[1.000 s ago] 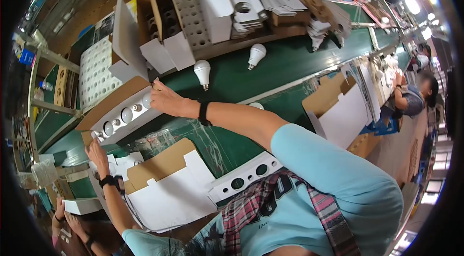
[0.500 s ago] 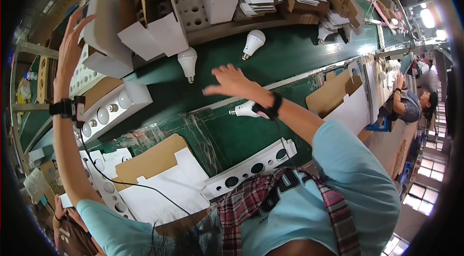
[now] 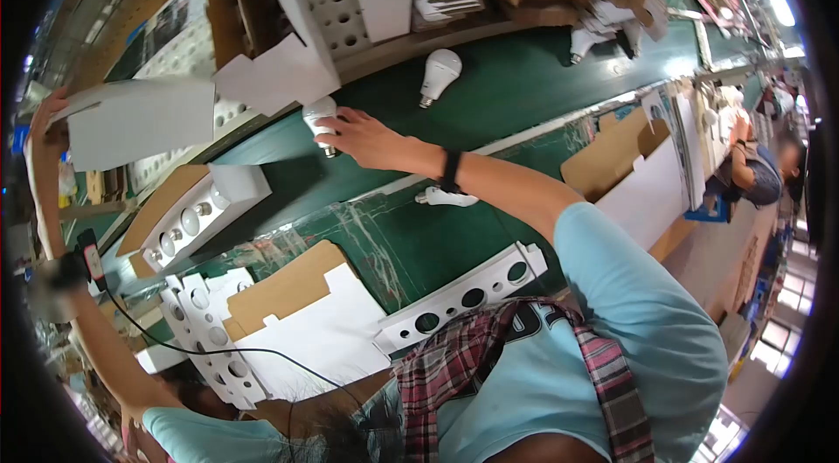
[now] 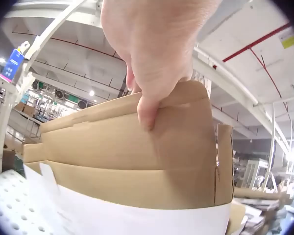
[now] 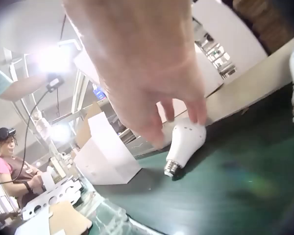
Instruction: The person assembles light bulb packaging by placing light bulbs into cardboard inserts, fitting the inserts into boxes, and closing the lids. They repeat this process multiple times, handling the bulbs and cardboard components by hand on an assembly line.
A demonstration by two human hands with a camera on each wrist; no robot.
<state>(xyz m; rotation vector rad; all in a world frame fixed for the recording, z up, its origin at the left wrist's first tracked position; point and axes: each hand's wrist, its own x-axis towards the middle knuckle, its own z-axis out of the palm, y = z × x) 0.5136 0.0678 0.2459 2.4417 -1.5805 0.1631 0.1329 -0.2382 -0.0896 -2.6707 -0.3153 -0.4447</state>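
At the far left, my left hand (image 3: 45,126) pinches the edge of a carton (image 3: 144,122), white outside and brown inside. In the left wrist view my thumb (image 4: 148,115) presses the brown inner face, with the other fingers behind the board. My right hand (image 3: 371,141) is over a white light bulb (image 5: 186,144) lying on the green belt. Its fingertips are right at the bulb's dome, while the thumb stands a little apart on the other side. A filled box (image 3: 240,187) holding a row of bulbs lies between the two hands.
Another bulb (image 3: 441,74) lies farther back on the belt, and one (image 3: 446,197) lies nearer my body. Punched white inserts (image 3: 472,297) and a flat carton (image 3: 306,332) lie at the front. Cartons and perforated trays (image 3: 328,0) line the back. Another person (image 3: 752,170) works at right.
Both hands left the filled box. My left hand took hold of the carton at the back and swung it left and down; my right hand moved left onto the bulb.
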